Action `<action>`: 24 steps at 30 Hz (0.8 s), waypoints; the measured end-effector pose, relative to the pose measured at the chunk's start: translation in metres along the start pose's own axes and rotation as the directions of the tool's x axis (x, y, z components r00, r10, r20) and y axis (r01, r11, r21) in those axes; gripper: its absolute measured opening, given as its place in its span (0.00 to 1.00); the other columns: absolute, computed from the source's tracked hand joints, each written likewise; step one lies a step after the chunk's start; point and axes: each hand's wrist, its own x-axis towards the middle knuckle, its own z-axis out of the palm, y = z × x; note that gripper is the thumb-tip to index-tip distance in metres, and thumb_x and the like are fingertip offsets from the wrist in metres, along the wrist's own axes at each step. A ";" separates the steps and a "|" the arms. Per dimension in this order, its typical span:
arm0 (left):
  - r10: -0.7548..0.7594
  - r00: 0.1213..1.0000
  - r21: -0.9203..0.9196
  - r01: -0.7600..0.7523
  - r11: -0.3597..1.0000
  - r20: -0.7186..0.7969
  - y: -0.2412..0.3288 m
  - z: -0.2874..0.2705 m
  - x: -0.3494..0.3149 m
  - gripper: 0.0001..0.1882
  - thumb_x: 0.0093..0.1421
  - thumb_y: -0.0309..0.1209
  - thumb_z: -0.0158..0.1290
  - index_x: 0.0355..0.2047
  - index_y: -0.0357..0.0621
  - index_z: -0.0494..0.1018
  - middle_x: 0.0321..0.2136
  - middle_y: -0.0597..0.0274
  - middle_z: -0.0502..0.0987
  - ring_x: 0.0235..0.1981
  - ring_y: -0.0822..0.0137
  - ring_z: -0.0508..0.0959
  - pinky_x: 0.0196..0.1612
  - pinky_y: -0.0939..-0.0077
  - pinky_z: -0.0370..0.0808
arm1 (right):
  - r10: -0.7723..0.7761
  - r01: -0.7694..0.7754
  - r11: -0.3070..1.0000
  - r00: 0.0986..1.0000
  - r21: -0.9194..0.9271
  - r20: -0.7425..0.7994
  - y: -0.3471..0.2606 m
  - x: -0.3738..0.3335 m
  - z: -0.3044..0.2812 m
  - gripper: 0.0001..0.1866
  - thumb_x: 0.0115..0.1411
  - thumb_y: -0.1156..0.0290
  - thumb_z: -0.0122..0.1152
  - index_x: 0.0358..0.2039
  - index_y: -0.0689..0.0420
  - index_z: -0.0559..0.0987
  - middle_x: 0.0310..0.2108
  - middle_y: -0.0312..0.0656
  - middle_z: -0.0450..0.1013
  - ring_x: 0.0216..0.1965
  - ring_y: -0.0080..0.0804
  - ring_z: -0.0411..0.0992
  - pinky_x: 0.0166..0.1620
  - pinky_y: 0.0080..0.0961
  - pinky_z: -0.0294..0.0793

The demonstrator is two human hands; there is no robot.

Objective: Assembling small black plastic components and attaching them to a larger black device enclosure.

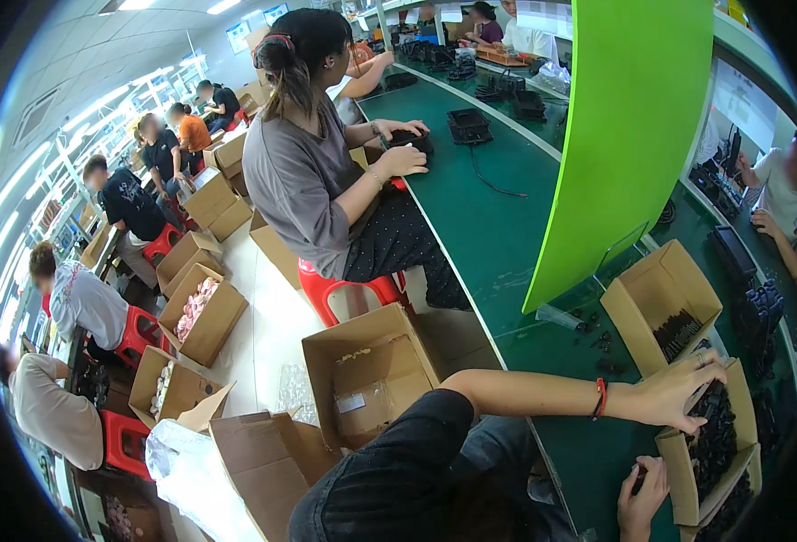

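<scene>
My left hand (678, 395), with a red bracelet on its wrist, reaches over a cardboard box (749, 411) of small black parts (713, 438). Its thumb and fingers are apart and touch the heap or the box edge; nothing held shows. Beside the near side of that box, my right hand (644, 499) is closed with curled fingers. A small black part (638, 479) shows between its thumb and fingers; its exact kind is too small to make out.
A second cardboard box (660, 298) with dark thin parts stands behind. Loose black bits (604, 341) lie on the green bench (489, 253) near a tall green partition (638, 135). A co-worker (303, 172) sits farther along. An opened carton (371, 370) stands on the floor.
</scene>
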 end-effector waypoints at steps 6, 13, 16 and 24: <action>-0.022 1.000 0.000 0.022 1.000 -0.012 0.005 -0.002 0.000 0.34 0.39 0.32 0.66 0.47 0.39 0.64 0.45 0.52 0.62 0.48 0.49 0.67 0.51 0.59 0.67 | -0.063 0.062 0.997 0.998 -0.045 -0.013 0.001 0.001 0.001 0.05 0.54 0.82 0.52 0.33 0.64 0.71 0.28 0.49 0.65 0.31 0.49 0.65 0.33 0.41 0.61; -0.005 0.999 0.021 0.005 1.000 -0.034 0.005 0.000 0.000 0.34 0.39 0.33 0.66 0.47 0.39 0.64 0.45 0.51 0.62 0.48 0.49 0.67 0.51 0.59 0.67 | -0.058 0.059 0.996 0.998 -0.068 0.028 -0.002 0.002 -0.001 0.05 0.52 0.81 0.53 0.31 0.64 0.71 0.28 0.49 0.64 0.31 0.49 0.64 0.33 0.41 0.61; 0.007 0.999 0.030 -0.006 1.000 -0.043 0.005 0.001 -0.001 0.34 0.39 0.33 0.66 0.47 0.39 0.64 0.45 0.51 0.63 0.48 0.49 0.67 0.51 0.59 0.67 | -0.066 0.067 0.996 0.997 -0.064 0.031 -0.002 0.003 -0.001 0.05 0.51 0.81 0.53 0.31 0.64 0.71 0.27 0.49 0.64 0.31 0.49 0.64 0.32 0.41 0.61; 0.013 0.999 0.041 -0.011 0.999 -0.039 0.008 0.000 -0.001 0.34 0.39 0.33 0.67 0.47 0.40 0.65 0.45 0.51 0.63 0.47 0.49 0.68 0.49 0.60 0.68 | -0.066 0.066 0.996 0.998 -0.053 0.014 -0.004 0.004 -0.001 0.05 0.51 0.82 0.53 0.30 0.64 0.71 0.27 0.49 0.64 0.31 0.49 0.64 0.32 0.41 0.62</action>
